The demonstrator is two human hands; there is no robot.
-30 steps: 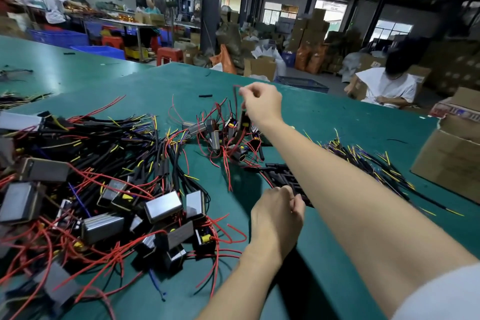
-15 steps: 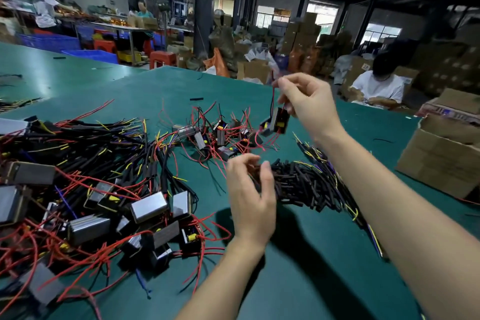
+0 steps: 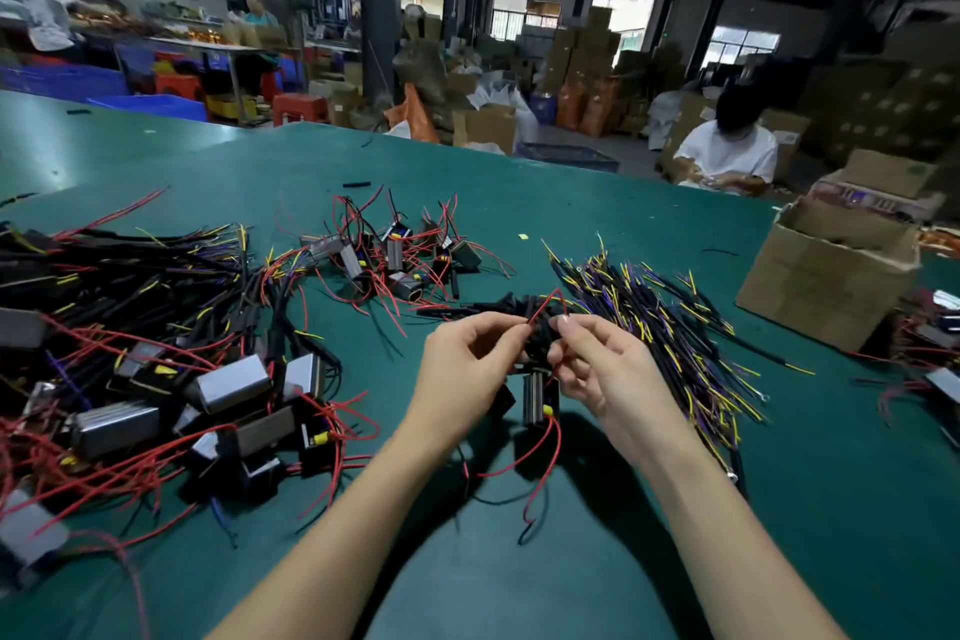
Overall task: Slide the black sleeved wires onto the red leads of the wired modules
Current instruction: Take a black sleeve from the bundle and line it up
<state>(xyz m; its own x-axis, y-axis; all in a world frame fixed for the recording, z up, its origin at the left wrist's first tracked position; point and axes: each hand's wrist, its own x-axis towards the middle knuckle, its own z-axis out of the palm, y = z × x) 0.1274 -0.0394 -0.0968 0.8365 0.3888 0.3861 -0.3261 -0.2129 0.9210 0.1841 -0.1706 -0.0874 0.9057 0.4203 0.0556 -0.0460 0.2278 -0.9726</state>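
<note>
Where hands (image 3: 535, 359) meet — red lead (image 3: 545, 306), module (image 3: 535, 398).

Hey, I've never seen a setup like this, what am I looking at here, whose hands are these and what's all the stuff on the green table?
No machine: a person's two bare hands, filmed by a camera on their head looking down. The left hand pinches a red lead; the right hand grips a small wired module, held above the green table. On the table lie a big pile of modules at left, a smaller pile behind, black sleeved wires at right, and a cardboard box.
</note>
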